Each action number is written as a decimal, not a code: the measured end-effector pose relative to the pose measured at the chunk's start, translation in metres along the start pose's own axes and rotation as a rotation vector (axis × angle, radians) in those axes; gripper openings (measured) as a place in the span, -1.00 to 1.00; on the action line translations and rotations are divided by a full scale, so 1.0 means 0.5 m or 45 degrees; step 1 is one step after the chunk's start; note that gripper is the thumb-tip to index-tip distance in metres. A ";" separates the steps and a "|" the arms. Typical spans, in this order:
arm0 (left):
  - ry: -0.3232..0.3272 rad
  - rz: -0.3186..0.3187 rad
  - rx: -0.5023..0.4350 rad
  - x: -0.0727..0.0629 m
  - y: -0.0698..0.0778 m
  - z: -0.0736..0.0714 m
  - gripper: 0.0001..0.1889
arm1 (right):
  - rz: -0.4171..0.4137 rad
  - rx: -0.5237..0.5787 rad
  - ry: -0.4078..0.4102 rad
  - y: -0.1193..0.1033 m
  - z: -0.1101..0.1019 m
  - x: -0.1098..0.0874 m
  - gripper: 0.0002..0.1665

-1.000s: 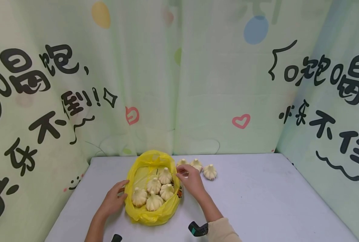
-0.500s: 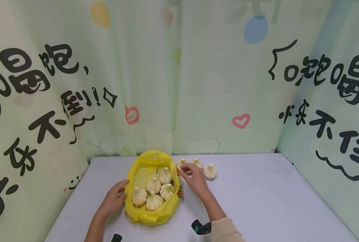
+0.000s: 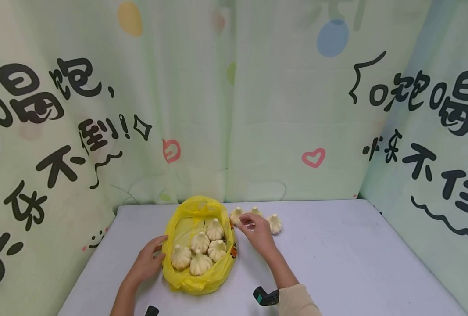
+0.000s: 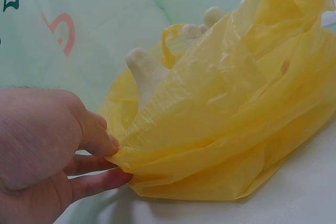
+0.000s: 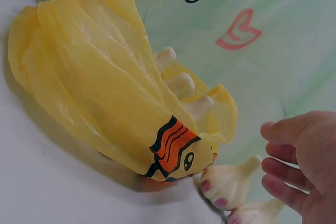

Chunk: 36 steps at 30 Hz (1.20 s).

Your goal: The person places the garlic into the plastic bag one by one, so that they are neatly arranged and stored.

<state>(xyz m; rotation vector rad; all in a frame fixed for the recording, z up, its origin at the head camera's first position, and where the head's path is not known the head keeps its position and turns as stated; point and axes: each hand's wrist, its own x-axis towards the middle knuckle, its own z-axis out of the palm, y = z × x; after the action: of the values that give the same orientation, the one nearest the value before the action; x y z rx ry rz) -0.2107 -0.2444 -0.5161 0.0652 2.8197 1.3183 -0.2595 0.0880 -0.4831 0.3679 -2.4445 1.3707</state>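
Observation:
A yellow plastic bag (image 3: 200, 285) stands with its mouth spread wide on the table, with several white garlic bulbs (image 3: 201, 264) inside. On its left side my left hand (image 3: 147, 262) pinches the bag's wall between thumb and fingers, seen close in the left wrist view. Beyond the bag's right side, my right hand (image 3: 259, 232) hovers with loosely bent fingers and nothing in them. Its fingertips come right up to a loose garlic bulb (image 5: 228, 184) with purple patches near its base. Two more bulbs lie beside that one, the middle bulb (image 3: 255, 211) partly hidden behind the hand.
A white-covered table (image 3: 336, 263) carries everything. Pale green printed curtains (image 3: 269, 109) rise at its back and both sides. A black wrist device (image 3: 266, 297) sits by the right sleeve (image 3: 298, 300). An orange and black print (image 5: 178, 145) marks the bag's side.
My right hand has drawn back from the bag's right rim and moved slightly right, over the loose bulbs. My left hand and the bag stay where they were.

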 end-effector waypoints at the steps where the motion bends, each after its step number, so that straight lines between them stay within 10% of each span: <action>1: -0.001 -0.002 0.001 0.000 -0.001 0.000 -0.47 | -0.003 -0.002 0.002 0.001 -0.001 0.000 -0.75; 36: -0.004 0.019 0.011 -0.001 0.003 -0.003 -0.46 | 0.030 -0.038 0.067 0.030 -0.048 0.000 -0.72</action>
<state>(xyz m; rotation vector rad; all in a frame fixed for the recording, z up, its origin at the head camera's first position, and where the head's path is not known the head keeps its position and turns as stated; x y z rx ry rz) -0.2102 -0.2445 -0.5138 0.0893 2.8280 1.3075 -0.2615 0.1161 -0.4828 0.2937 -2.4310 1.3348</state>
